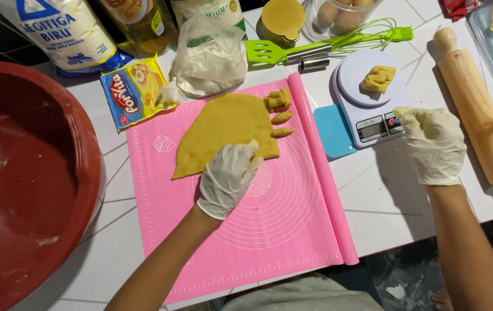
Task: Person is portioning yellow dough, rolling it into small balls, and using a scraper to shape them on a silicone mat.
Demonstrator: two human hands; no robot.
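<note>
Left hand gloved, flat and unclenched, pressing the near edge of the dough on the mat. 3 small dough bits just right of the dough. Right hand off the mat, beside the scale, loosely curled; contents hidden, cannot tell. Lump on the scale. Rolling pin cut off at right; bowl cut off left of the mat.

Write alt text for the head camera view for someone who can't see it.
A gloved left hand presses on a flat sheet of yellow dough on a pink baking mat, while the gloved right hand rests beside a small kitchen scale bearing a dough lump. A wooden rolling pin lies alongside.
</note>
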